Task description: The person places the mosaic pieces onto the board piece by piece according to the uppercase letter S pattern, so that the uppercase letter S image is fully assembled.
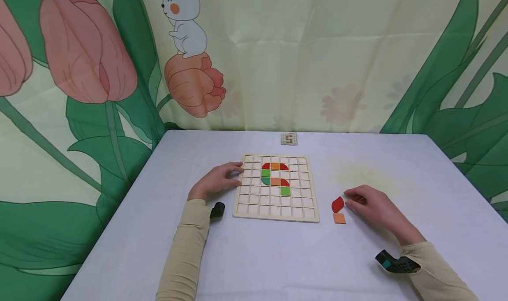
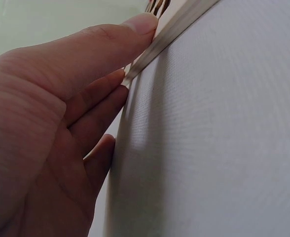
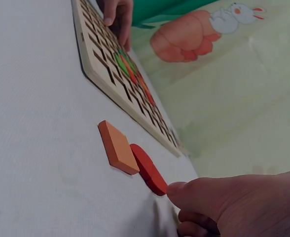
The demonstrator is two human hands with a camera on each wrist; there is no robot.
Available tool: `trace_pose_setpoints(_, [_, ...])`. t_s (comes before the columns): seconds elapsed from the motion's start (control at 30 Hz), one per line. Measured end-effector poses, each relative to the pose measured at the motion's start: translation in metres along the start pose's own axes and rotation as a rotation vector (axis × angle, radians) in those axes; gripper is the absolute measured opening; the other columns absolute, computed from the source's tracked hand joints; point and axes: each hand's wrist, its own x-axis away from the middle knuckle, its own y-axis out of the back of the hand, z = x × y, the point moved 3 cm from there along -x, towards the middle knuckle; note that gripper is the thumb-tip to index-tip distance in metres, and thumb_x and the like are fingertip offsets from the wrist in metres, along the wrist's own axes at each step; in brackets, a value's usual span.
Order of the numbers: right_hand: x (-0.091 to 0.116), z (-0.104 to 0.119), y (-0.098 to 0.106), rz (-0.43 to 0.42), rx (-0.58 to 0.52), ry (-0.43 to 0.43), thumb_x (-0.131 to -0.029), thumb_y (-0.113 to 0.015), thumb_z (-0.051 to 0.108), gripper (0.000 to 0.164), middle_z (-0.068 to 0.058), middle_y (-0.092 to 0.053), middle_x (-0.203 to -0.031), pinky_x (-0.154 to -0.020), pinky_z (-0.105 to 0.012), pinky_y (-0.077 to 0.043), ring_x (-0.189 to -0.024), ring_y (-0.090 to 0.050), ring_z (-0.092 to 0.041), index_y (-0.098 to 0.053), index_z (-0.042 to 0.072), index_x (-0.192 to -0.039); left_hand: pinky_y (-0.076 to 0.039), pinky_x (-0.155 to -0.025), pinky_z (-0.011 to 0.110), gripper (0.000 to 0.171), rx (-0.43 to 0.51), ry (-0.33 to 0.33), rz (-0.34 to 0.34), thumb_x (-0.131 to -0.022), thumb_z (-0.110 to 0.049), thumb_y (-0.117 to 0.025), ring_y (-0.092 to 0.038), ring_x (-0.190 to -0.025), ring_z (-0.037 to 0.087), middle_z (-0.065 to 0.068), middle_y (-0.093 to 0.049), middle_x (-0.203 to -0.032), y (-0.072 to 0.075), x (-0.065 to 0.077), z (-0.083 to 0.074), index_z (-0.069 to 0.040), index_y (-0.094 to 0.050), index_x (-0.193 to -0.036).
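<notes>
My left hand (image 1: 216, 179) rests at the left edge of a wooden grid board (image 1: 278, 218). Its thumb (image 2: 141, 23) touches the rim in the left wrist view, with the fingers loosely extended. Red, orange and green tiles (image 1: 275, 166) fill some of the board's cells. Right of the board, my right hand (image 1: 371, 204) reaches a red rounded tile (image 1: 338, 205) lying on the table. Its thumb tip meets the tile's end in the right wrist view, while a gap shows between thumb and forefinger from above. Against the red tile lies an orange square tile (image 3: 119, 148).
A small patterned card (image 1: 289, 138) bearing a figure lies behind the board. The table (image 1: 278, 261) has a pale cloth, and a printed curtain (image 1: 297, 71) hangs at its back edge. Each wrist wears a black device (image 1: 397, 263).
</notes>
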Motion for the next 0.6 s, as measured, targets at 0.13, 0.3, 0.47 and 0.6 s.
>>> trace_pose_setpoints(0.13, [0.007,0.0,0.001,0.008,0.0,0.026,-0.085,-0.075,0.014,0.035,-0.01,-0.066,-0.106,-0.081,-0.041,-0.054,-0.094,-0.061,-0.024,-0.067,0.0,-0.116,-0.026,-0.117,0.039,0.047,0.012,0.014,0.0,-0.09,-0.025,-0.072,-0.028,-0.145,0.019,-0.004,-0.039,-0.154,0.0,0.0,0.0,-0.012,-0.06,-0.134])
trace_pose_setpoints(0.3, [0.009,0.004,-0.002,0.0,-0.001,0.059,-0.084,-0.075,0.011,0.033,-0.007,-0.066,-0.105,-0.08,-0.038,-0.054,-0.094,-0.06,-0.023,-0.068,0.001,-0.115,-0.026,-0.117,0.041,0.047,0.03,-0.004,-0.003,-0.09,-0.022,-0.072,-0.028,-0.145,0.021,-0.002,-0.039,-0.154,0.0,0.002,0.0,-0.011,-0.06,-0.134])
trace_pose_setpoints(0.47, [0.004,0.01,-0.008,-0.011,0.003,0.1,-0.085,-0.072,0.005,0.032,-0.007,-0.064,-0.104,-0.077,-0.037,-0.054,-0.091,-0.058,-0.022,-0.068,0.002,-0.117,-0.026,-0.117,0.04,0.047,0.037,0.003,-0.004,-0.089,-0.022,-0.073,-0.028,-0.145,0.02,-0.003,-0.039,-0.154,0.0,0.002,0.0,-0.011,-0.06,-0.134])
trace_pose_setpoints(0.6, [-0.002,0.013,-0.012,-0.005,0.0,0.124,-0.085,-0.072,0.004,0.029,-0.007,-0.061,-0.103,-0.074,-0.035,-0.052,-0.089,-0.056,-0.02,-0.07,0.004,-0.114,-0.026,-0.117,0.041,0.048,0.035,0.009,-0.002,-0.089,-0.023,-0.073,-0.028,-0.145,0.02,-0.003,-0.039,-0.154,0.0,0.001,-0.001,-0.012,-0.06,-0.134])
